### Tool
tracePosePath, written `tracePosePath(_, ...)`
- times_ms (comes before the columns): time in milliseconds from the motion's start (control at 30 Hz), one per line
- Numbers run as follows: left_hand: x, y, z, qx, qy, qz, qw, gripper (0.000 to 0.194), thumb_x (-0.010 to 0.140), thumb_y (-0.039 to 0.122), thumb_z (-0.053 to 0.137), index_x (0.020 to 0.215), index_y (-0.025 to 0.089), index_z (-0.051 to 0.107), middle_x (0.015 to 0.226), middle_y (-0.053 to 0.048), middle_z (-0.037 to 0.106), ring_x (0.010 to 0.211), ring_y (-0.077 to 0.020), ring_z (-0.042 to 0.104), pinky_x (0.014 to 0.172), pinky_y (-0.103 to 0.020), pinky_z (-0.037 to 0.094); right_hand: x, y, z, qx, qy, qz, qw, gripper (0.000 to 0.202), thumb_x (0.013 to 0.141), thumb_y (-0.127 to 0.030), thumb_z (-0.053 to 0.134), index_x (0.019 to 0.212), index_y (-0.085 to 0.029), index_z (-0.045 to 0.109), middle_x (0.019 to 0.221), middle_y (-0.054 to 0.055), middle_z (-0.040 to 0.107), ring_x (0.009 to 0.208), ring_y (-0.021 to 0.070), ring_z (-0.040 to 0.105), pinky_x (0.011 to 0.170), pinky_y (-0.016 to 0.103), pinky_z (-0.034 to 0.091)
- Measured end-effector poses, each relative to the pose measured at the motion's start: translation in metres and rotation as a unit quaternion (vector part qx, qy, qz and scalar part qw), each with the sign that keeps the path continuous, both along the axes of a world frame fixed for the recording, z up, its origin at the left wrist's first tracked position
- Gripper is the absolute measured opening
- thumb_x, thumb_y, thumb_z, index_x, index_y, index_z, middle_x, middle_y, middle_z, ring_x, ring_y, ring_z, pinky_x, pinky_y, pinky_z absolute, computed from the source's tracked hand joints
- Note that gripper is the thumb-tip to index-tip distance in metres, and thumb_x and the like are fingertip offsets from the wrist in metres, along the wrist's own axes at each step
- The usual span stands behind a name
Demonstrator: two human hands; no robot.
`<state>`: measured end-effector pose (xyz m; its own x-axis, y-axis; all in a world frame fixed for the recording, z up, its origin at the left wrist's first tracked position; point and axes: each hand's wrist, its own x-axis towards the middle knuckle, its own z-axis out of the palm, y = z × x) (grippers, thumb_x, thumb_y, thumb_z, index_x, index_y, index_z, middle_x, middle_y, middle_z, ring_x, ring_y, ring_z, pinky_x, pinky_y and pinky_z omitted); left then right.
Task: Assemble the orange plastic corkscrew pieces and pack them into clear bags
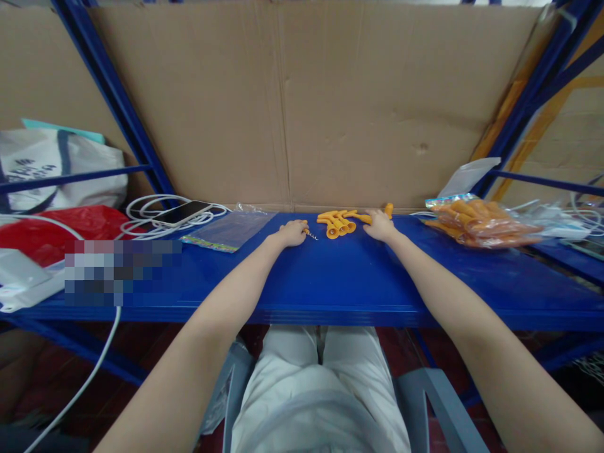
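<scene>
My left hand (293, 233) rests on the blue tabletop with its fingers curled round a small orange piece. A thin metal spiral (311, 235), like a corkscrew, sticks out from it to the right. Beside it lie several orange trumpet-shaped plastic pieces (337, 221) in a row, their hollow flared ends facing me. On the right, my right hand (379, 225) is closed over another orange plastic piece (389, 209), which shows on both sides of the fingers. Most of that piece is hidden under the hand.
A flat clear plastic bag (231, 229) lies left of my left hand, near a phone (184, 214) and a coiled white cable (136, 211). Bagged orange pieces (476, 223) sit at the right. Cardboard (292, 107) and blue metal posts (113, 94) bound the blue table (340, 283).
</scene>
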<state>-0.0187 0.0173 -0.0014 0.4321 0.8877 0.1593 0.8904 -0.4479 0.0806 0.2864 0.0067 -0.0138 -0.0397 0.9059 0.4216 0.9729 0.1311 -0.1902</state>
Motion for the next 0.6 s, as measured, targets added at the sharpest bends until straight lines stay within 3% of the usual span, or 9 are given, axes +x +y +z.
tracePosePath(100,0.006,-0.007,0.004,0.009,-0.001,-0.010,1.000,0.033,0.086,0.019,0.052,0.114,0.024,0.069,0.133,-0.008,0.065,0.123,-0.0258,0.060,0.102,-0.038,0.049,0.002,-0.004,0.004,-0.032,0.039,-0.037,0.998,0.067,0.079,-0.024,0.060,0.145,-0.023,0.050,0.144,0.014,0.054,0.134,0.0383,0.049,0.105,0.058,0.044)
tracePosePath(233,0.011,-0.010,0.006,0.013,-0.008,-0.069,0.998,0.031,0.080,0.014,0.053,0.104,0.018,0.072,0.113,-0.008,0.073,0.108,-0.0225,0.067,0.096,-0.030,0.052,0.005,-0.005,0.006,-0.024,0.080,0.003,0.996,0.064,0.076,-0.017,0.062,0.140,-0.011,0.054,0.137,0.019,0.059,0.130,0.0357,0.054,0.108,0.051,0.044)
tracePosePath(400,0.017,-0.015,0.007,0.005,-0.007,-0.118,0.993,0.040,0.080,0.012,0.051,0.114,0.019,0.071,0.124,-0.006,0.070,0.115,-0.0217,0.064,0.102,-0.031,0.048,-0.007,-0.010,0.011,-0.036,0.152,0.029,0.987,0.054,0.083,-0.011,0.055,0.137,-0.007,0.056,0.126,0.018,0.068,0.115,0.0271,0.067,0.100,0.041,0.052)
tracePosePath(600,0.026,-0.027,0.011,-0.023,-0.034,-0.154,0.987,0.044,0.083,0.014,0.049,0.120,0.027,0.069,0.131,-0.001,0.068,0.122,-0.0206,0.061,0.104,-0.030,0.046,-0.022,-0.014,0.009,-0.047,0.080,0.097,0.991,0.044,0.084,-0.011,0.055,0.127,-0.016,0.068,0.130,0.011,0.068,0.116,0.0248,0.067,0.103,0.037,0.050)
